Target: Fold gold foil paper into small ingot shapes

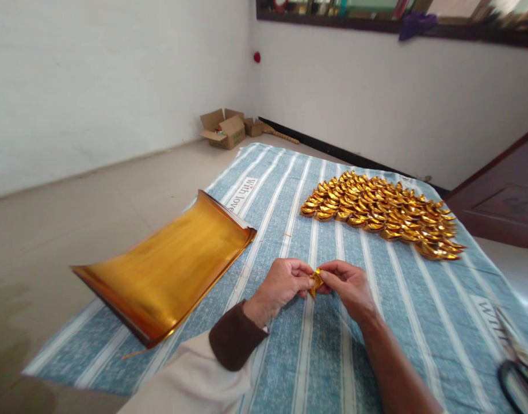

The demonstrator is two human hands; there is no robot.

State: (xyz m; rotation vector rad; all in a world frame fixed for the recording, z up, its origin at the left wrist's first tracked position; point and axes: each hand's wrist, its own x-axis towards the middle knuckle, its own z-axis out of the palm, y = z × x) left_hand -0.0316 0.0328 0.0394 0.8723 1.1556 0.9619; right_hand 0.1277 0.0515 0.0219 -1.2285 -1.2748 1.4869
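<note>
Between my hands, over the striped blue tablecloth (285, 356), is a small folded piece of gold foil paper (316, 282). My left hand (283, 287) pinches it from the left, with thumb and fingers closed. On its other side my right hand (348, 284) grips it the same way. Part of the folded piece is covered by my fingertips. To the left lies a stack of gold foil sheets (169, 270), its edges curling up. Beyond my right hand, many folded gold foil ingots (376, 207) sit packed together in rows.
Scissors (518, 374) with dark handles lie at the right edge, partly out of view. Open cardboard boxes (225, 129) stand on the floor in the far corner. A dark red wooden panel (501, 190) is at the right. White walls (117, 75) rise behind.
</note>
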